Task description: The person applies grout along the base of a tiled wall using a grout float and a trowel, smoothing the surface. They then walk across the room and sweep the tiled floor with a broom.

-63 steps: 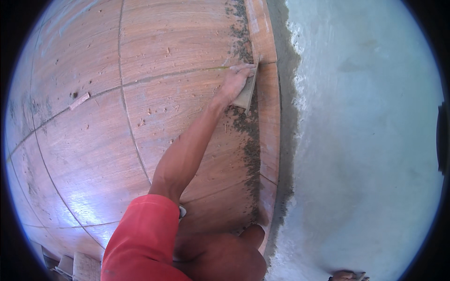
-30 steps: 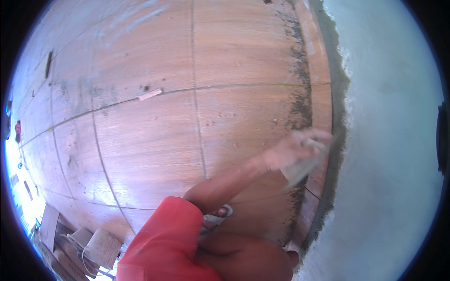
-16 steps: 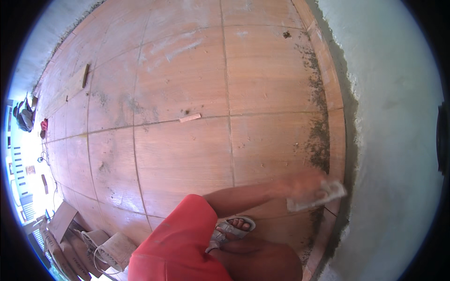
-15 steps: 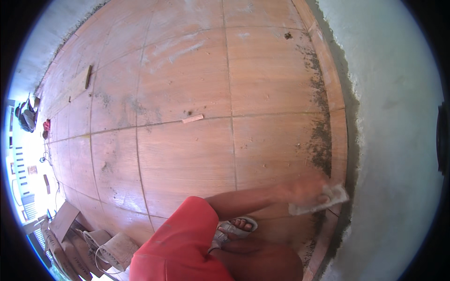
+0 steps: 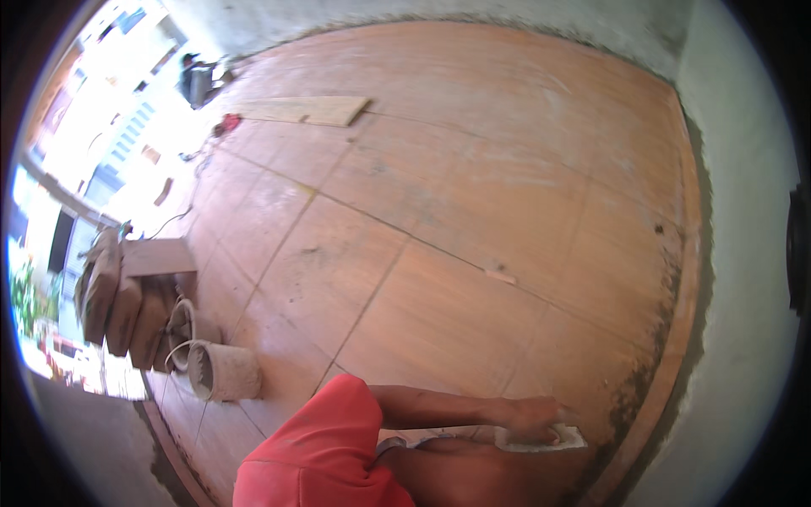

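Note:
My left arm, in a red sleeve [image 5: 317, 448], reaches rightward low in the view, across my bent knee [image 5: 473, 473]. At its end my left hand [image 5: 534, 418] is closed on a flat, rectangular greyish pad [image 5: 568, 438], perhaps a sponge or a folded cloth. The fingers are slightly blurred and wrap over the pad's top. It is held low over the tiled floor [image 5: 456, 329], left of the dark gritty dirt [image 5: 625, 401] along the wall; whether it touches the tiles I cannot tell. My right hand is out of view.
Tile skirting [image 5: 672, 372] edges the right wall [image 5: 743, 279]. To the left stand a mortar-crusted bucket [image 5: 228, 372], a second bucket [image 5: 187, 319] and stacked brown sacks [image 5: 127, 313]. A board [image 5: 312, 110] and a tile strip [image 5: 501, 276] lie on the floor.
My view has turned left, bringing the buckets and sacks further in. My left hand, still closed on the pad, has moved from beside the skirting back toward my knee.

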A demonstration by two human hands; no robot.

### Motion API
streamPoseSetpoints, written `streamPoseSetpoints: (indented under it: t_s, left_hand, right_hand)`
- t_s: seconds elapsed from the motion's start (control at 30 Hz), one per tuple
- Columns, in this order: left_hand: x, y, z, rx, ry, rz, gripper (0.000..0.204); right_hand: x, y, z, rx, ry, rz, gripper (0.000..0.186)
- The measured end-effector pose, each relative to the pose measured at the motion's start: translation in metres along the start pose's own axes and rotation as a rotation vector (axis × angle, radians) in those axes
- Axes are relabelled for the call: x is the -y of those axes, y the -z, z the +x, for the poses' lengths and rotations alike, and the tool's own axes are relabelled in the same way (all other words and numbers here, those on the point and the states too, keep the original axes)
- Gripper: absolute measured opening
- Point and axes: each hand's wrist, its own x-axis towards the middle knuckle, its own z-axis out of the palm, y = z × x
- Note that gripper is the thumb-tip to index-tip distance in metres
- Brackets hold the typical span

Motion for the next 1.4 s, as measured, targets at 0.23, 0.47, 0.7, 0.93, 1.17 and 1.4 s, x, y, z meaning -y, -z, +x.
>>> streamPoseSetpoints:
  t_s: [0.23,0.47,0.7,0.93,1.17,1.4]
  left_hand:
    - [-0.026,0.060,-0.091,-0.465,0.474,-0.195,0.055]
    - [-0.046,0.062,-0.165,-0.940,0.631,-0.351,0.048]
    - [-0.102,0.068,-0.172,-1.029,0.524,-0.138,0.042]
    - [-0.154,0.085,-0.176,-1.119,0.513,0.019,0.039]
    - [-0.183,0.113,-0.089,-0.918,0.356,-0.072,0.038]
    - [-0.111,0.140,0.086,-0.472,0.320,0.077,0.045]
  right_hand:
    - [0.002,-0.024,0.007,0.281,0.055,0.072,0.032]
    - [-0.012,-0.002,0.002,0.364,0.096,0.150,0.031]
    - [-0.025,0.061,0.010,0.120,0.149,0.289,0.030]
    - [0.020,0.104,0.030,-0.258,0.354,0.716,0.035]
    - [0.033,0.126,0.011,-0.289,0.509,0.904,0.042]
    - [0.064,0.165,-0.039,-0.581,0.672,0.721,0.034]
